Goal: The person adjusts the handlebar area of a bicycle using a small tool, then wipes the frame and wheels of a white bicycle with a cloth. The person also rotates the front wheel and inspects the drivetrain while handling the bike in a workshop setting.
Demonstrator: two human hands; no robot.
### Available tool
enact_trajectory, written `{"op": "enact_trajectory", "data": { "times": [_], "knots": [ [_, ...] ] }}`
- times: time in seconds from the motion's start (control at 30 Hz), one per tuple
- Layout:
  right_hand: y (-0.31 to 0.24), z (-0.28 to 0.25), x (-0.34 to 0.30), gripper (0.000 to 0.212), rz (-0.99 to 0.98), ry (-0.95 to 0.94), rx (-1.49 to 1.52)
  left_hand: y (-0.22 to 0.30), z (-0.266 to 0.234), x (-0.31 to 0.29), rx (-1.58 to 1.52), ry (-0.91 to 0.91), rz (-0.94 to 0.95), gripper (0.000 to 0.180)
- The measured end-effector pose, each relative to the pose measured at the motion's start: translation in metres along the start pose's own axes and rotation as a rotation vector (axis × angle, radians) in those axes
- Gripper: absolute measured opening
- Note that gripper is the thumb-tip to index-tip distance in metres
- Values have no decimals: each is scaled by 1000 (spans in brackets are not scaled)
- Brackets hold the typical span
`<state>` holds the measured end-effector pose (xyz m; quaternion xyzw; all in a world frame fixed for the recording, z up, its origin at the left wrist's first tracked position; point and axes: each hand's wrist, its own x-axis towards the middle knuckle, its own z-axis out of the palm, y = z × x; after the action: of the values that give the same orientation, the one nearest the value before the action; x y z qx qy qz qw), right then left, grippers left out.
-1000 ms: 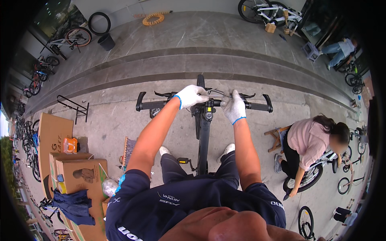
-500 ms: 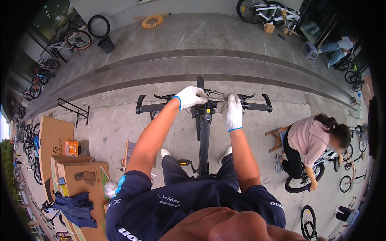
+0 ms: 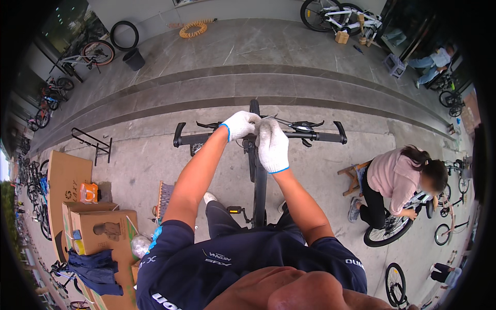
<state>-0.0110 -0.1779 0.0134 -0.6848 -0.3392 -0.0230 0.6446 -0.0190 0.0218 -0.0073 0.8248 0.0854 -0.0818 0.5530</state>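
Before me stands a bicycle with a dark frame (image 3: 260, 194) and a straight black handlebar (image 3: 325, 137). My left hand (image 3: 241, 125), in a white knitted glove with a blue cuff, is closed beside the bar's middle, its fingertips meeting those of the other hand. My right hand (image 3: 273, 144), gloved alike, is bent over the stem area with its fingers pinched together. Thin cables (image 3: 283, 122) run from the right brake lever (image 3: 313, 124) to the right fingertips. Whatever sits between the left fingers is hidden, and the stem is covered by the right hand.
At my right a person in pink (image 3: 395, 175) bends over a bicycle wheel (image 3: 387, 235), beside a wooden stool (image 3: 354, 178). Large cardboard boxes (image 3: 106, 232) stand at my left, with a black metal rack (image 3: 93, 144) beyond. Wide steps (image 3: 232, 85) cross ahead.
My right hand has moved left from the right side of the bar to its middle, against my left hand. The clamp area it covered beside the right grip now shows.
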Motion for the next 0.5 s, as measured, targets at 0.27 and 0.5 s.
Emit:
{"op": "enact_trajectory", "data": {
  "times": [0.27, 0.5],
  "knots": [
    [80, -56, 20, 38, 641, 202, 1018, 10, 4, -3, 11, 33, 7, 32],
    [114, -70, 25, 32, 842, 181, 1234, 4, 7, 0, -13, 44, 4, 29]
  ]
}}
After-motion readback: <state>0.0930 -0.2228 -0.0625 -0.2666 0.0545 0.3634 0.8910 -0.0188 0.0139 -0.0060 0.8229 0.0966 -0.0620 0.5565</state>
